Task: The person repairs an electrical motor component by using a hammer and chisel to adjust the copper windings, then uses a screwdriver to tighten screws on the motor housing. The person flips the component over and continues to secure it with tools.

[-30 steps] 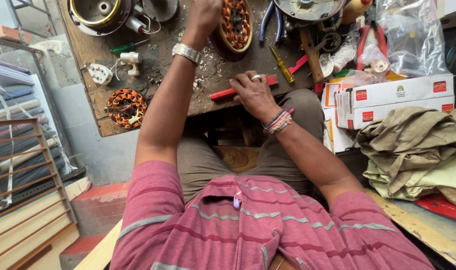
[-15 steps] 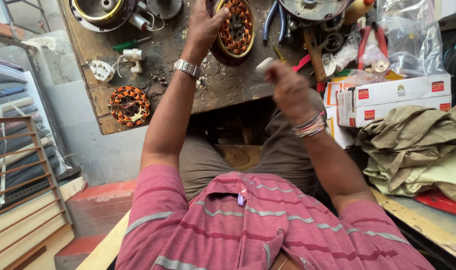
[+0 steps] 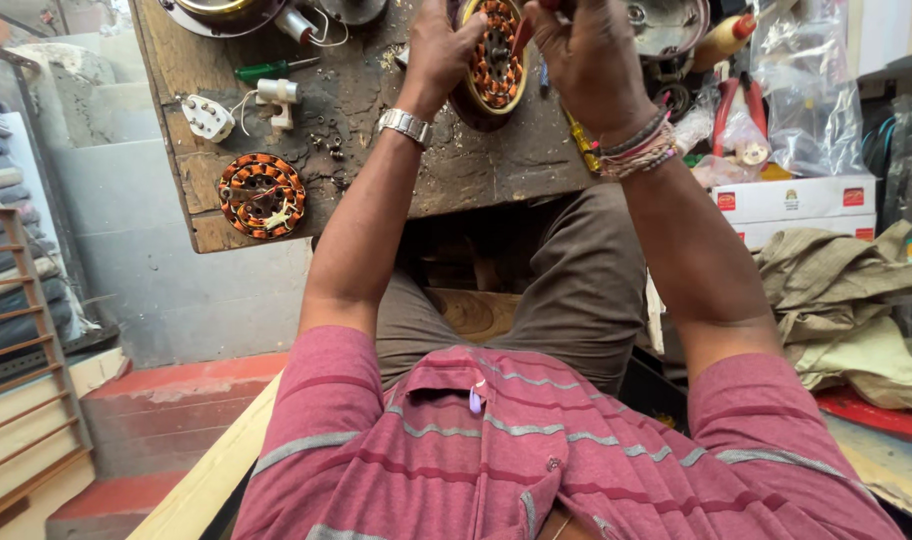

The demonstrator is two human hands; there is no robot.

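The worn wooden bench (image 3: 456,180) carried everything, scarred and littered with small screws. Biggest of the work pieces was the round motor stator (image 3: 496,55) with orange copper windings ringed about a dark toothed centre, tipped up on edge between the two hands. The left hand (image 3: 438,50) clasped its left rim, fingers curled round the edge. The right hand (image 3: 588,55) pressed at its right side, fingers bunched closed on something red and slim; what it was I could not tell. Two such wound stators were there: a second stator (image 3: 261,195) lay flat, well down and left of the left fingers. One white plug (image 3: 208,117) sat left of them, one green screwdriver (image 3: 276,70) just above it. Red-handled pliers (image 3: 741,115) lay right of the right fingers.
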